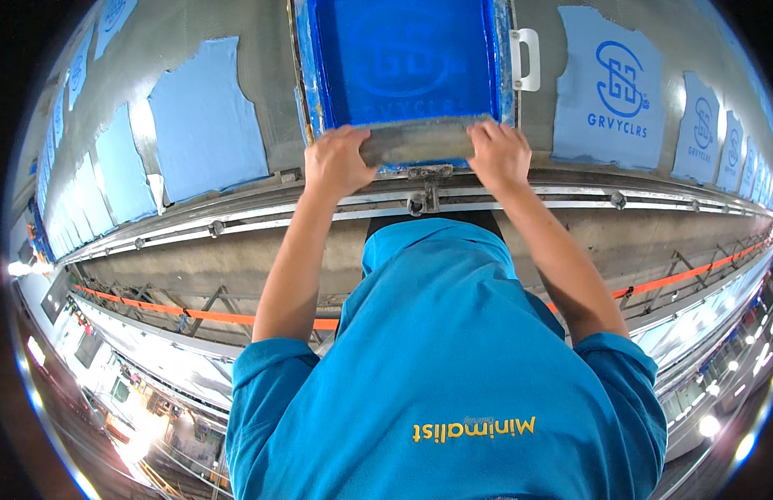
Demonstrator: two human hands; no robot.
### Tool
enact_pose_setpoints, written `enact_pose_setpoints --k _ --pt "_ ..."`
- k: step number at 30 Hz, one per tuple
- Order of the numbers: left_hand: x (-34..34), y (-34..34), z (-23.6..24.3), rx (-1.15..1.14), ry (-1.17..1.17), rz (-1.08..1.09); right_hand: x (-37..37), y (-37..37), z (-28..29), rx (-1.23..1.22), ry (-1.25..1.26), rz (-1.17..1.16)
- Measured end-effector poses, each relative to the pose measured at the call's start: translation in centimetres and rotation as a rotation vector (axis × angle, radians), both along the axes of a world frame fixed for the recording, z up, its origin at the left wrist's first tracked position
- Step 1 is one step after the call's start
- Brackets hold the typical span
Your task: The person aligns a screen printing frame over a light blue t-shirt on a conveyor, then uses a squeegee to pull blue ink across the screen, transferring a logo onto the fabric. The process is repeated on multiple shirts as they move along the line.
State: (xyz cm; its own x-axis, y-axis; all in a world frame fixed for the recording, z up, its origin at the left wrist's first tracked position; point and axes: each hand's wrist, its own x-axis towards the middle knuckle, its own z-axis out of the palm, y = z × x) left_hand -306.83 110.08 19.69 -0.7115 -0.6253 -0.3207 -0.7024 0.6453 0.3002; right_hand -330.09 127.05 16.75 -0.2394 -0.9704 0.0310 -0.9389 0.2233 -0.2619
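Observation:
A squeegee (416,143) with a wide greyish blade lies across the near end of a printing screen. My left hand (341,160) is closed on its left end, and my right hand (499,156) grips the right end. Blue ink coats the screen mesh (403,62), through which a round emblem faintly shows. Smears of blue cover the screen's frame (505,62), and a white handle (528,60) sticks out from its right side. Whatever is under the screen is hidden. Beneath the near edge of the frame sits a metal clamp (430,173).
To the left, plain light-blue fabric panels (207,121) lie on the long grey table (274,50). On the right are panels with a dark-blue print (612,92). A metal rail (562,199) runs along the near table edge, with an orange strip (678,277) below it.

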Motion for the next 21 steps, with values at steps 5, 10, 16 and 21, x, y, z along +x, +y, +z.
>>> enact_pose_setpoints --k 5,10,16,21 --pt "-0.5 -3.3 0.8 0.235 -0.254 -0.050 -1.9 -1.8 1.0 0.158 -0.130 0.074" --pt "-5.7 -13.1 1.3 0.012 -0.158 -0.147 -7.3 -11.7 2.7 0.071 -0.060 0.035" --pt "-13.1 -24.7 2.0 -0.056 -0.221 -0.145 -12.9 -23.9 3.3 0.171 0.020 -0.104" --pt "-14.4 -27.1 0.1 -0.079 -0.229 -0.099 -13.7 -26.9 1.7 0.256 0.115 -0.138"
